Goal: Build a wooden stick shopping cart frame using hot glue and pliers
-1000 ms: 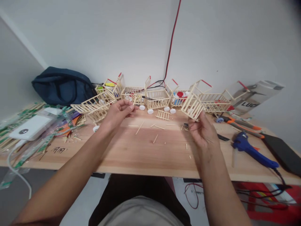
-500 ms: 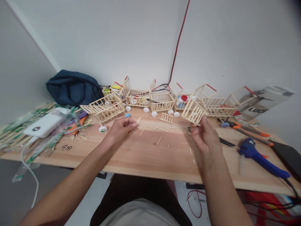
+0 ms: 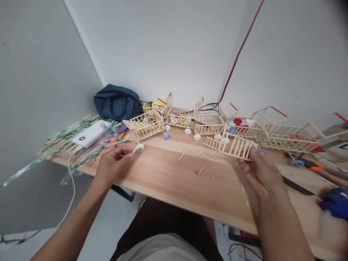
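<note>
Pinched in my left hand is a short wooden stick, held above the table's left part. My right hand grips a small slatted stick frame by its right end, raised over the table. Behind the hands, several miniature shopping carts of thin sticks stand in a row, among them a cart with a black pen-like item. The leftmost cart leans at a tilt, near my left hand. A flat ladder-like stick panel lies left of the held frame. Loose stick pieces are scattered between my hands.
At the left lie bundled sticks in plastic and a white device with a cable. A dark blue bag rests against the wall. On the right are a blurred blue glue gun, orange-handled pliers and a black cutter-like tool.
The view has swung left, so the table's contents sit further right. The frame in my right hand has turned, showing its slats more side-on. My left hand has moved left with the stick.
</note>
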Tool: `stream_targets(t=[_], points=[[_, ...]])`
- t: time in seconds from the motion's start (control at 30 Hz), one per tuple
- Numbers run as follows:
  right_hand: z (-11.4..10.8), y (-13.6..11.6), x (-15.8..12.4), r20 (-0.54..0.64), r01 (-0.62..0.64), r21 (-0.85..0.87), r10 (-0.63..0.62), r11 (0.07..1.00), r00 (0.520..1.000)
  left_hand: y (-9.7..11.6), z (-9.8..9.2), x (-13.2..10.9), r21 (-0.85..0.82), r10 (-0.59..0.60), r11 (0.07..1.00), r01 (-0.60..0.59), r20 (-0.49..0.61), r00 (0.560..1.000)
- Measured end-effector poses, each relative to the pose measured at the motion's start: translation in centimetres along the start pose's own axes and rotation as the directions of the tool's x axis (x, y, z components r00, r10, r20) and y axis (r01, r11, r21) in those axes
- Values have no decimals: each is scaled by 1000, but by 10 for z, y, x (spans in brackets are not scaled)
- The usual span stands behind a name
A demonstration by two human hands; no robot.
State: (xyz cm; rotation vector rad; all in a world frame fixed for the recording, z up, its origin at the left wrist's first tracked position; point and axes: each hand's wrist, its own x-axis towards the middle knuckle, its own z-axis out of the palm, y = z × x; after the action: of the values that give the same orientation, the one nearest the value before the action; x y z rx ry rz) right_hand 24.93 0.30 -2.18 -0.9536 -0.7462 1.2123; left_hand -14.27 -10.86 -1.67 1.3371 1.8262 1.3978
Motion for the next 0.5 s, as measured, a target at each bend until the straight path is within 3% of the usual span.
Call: stream_targets(t=[0.1,0.23,0.37,0.5], points=[[0,1,1,15,5,4,-5,1000,1000,-18,-35,-7,180,-37,982,63,-148,988],[0,4,3,15,21,10,-21,1000,1000,-30,-61,-16,445,41,894,50,-192,981],[-1,6,3,15,26,-8,-25,1000,1000,-34,-67,-14,651,200,758,-42,-170,965],[-1,6,3,-8,20,-17,-20,1000,1000,-33,-62,-8,711,226,701,-62,-138,964]])
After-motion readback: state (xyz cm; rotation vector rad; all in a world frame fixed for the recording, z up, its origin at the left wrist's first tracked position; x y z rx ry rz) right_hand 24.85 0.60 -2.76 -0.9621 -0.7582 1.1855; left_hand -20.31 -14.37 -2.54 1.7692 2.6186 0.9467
